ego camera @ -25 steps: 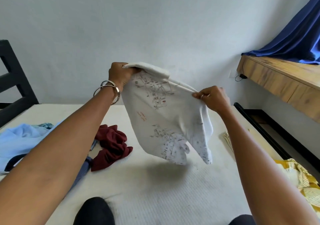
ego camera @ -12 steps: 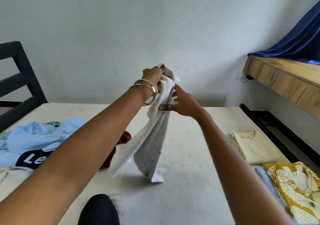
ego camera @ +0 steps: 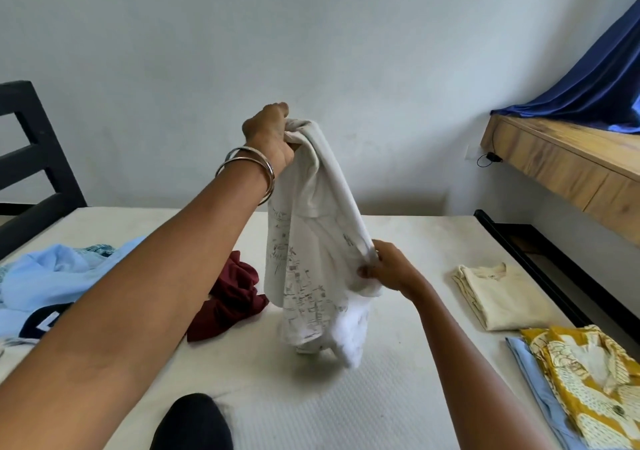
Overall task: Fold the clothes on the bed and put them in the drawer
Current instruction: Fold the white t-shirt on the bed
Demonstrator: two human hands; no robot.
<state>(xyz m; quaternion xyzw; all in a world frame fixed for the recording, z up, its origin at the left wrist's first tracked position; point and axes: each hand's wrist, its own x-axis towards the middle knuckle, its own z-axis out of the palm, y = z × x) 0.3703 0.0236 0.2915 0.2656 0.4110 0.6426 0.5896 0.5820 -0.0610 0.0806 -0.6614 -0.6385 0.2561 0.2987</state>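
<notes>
Both hands (ego camera: pixel 268 134) (ego camera: pixel 388 269) grip the hanging white shirt (ego camera: pixel 311 259), fingertips buried in cloth.

Bed (ego camera: pixel 398 411): white textured mattress surface, spanning the lower frame, bounded by a black frame rail (ego camera: pixel 540 269) at 3 o'clock.
Lying directly on it:
- at 9 o'clock, a rumpled light-blue garment (ego camera: pixel 52 276) with a dark printed patch, unfolded;
- just left of centre, a crumpled maroon garment (ego camera: pixel 232 297), touching the mattress, near the blue one;
- at 3 o'clock, a folded cream shirt (ego camera: pixel 502 293), flat;
- at 4 o'clock, a folded yellow patterned shirt (ego camera: pixel 588 380), stacked upon a folded pale-blue piece (ego camera: pixel 533 380), just beside the cream shirt.
</notes>
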